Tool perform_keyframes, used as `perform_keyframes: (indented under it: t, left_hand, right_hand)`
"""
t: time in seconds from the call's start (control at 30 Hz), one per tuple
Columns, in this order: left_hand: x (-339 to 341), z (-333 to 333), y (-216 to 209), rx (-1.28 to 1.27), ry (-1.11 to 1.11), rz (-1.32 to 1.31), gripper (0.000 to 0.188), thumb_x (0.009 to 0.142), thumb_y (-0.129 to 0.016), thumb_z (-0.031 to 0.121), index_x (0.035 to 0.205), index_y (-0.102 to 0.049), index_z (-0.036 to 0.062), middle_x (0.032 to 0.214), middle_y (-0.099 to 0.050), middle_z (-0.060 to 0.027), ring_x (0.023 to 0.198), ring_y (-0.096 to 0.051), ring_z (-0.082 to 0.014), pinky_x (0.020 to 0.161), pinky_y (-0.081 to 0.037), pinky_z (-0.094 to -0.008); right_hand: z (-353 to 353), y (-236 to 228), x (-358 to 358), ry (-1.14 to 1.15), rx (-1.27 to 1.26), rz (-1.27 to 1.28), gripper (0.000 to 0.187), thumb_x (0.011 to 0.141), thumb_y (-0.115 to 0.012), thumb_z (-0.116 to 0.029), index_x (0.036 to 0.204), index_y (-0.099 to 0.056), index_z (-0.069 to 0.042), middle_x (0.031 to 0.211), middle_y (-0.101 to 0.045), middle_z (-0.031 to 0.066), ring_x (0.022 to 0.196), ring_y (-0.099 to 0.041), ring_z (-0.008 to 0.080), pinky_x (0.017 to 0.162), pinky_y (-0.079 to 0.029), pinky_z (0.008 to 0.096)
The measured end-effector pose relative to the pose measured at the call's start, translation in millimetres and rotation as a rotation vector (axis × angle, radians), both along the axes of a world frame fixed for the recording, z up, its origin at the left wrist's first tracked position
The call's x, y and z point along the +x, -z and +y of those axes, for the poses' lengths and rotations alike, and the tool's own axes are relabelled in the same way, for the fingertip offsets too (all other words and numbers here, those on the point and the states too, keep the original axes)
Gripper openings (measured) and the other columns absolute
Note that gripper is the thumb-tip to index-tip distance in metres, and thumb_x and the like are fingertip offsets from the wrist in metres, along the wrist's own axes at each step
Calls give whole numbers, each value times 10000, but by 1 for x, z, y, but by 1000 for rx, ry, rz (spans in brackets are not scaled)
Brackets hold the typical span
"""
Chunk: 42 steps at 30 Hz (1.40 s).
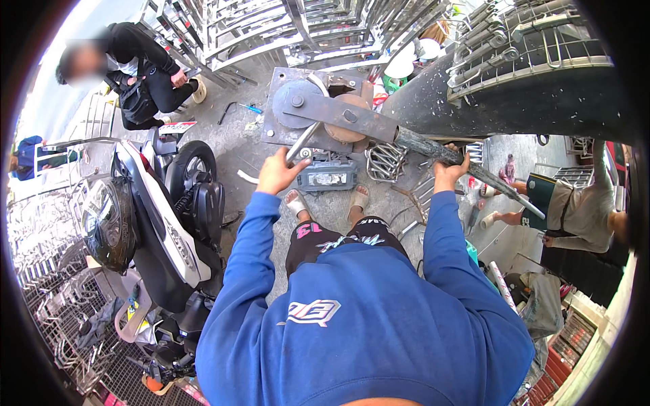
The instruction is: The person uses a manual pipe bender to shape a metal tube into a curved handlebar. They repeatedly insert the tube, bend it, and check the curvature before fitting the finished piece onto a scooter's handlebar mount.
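Before me stands a manual pipe bender with a round grey die (292, 101) and a brown roller (349, 116) on a square steel base plate (269, 128). A flat steel lever arm (365, 123) spans both, extended by a long worn handle pipe (486, 177) to the right. My right hand (449, 169) is closed round that handle. At the die's near side, my left hand (281, 169) grips a shiny metal tube (302, 143), which curves round the die and shows again at its far edge. The tube's middle passes under the lever, hidden.
A grey case (328, 176) and bent tubes (386, 162) lie by my feet. Left are a parked motorcycle (169, 237) and a seated person (145, 74). Metal frames (257, 34) stand behind the bender; a large dark cylinder (501, 101) is at right, with another person (575, 210) beyond.
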<state>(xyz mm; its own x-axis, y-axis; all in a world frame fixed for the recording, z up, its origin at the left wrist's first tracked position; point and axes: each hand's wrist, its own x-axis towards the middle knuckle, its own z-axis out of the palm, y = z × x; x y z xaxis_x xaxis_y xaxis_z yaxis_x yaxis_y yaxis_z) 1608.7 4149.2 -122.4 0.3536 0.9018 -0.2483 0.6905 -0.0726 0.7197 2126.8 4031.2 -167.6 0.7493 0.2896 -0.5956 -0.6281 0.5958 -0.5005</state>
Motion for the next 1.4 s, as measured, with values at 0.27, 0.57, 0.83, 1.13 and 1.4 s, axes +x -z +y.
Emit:
perform_keyframes:
  t: [0.27,0.57,0.83,1.13,1.4]
  left_hand:
    - [-25,35,12,33,234,208,384,921,-637,390,958,-717,16,844,-697,-278,853,-688,-463,796,-538,-544]
    - [-21,38,2,-113,193,186,321,878,-659,308,944,-714,-2,835,-681,-287,850,-677,-465,779,-533,-514]
    - [-16,21,18,-32,72,207,371,862,-660,331,873,-689,-39,812,-650,-313,840,-672,-478,764,-516,-515]
    - [-43,48,15,-62,220,190,302,842,-663,272,885,-710,-23,823,-657,-309,835,-670,-477,765,-532,-514]
    - [-55,61,12,124,209,348,260,850,-684,313,993,-759,109,841,-706,-230,813,-698,-418,763,-553,-508]
  right_hand:
    - [-36,-23,-22,16,-101,99,241,757,-584,-325,802,-469,-118,745,-528,51,660,-562,243,744,-518,448]
    - [-37,-12,-28,58,-237,171,208,757,-558,-308,745,-461,-124,686,-511,34,641,-556,236,719,-518,444]
    - [45,1,47,-224,-109,105,171,750,-600,-265,744,-501,-127,675,-523,35,624,-565,223,693,-521,443]
    - [27,-31,30,-212,-101,6,122,744,-593,-216,785,-514,-133,712,-510,19,655,-541,209,676,-530,394]
    - [-64,-11,-36,-58,-322,220,189,772,-555,-286,795,-494,-109,754,-547,64,746,-591,262,849,-512,544]
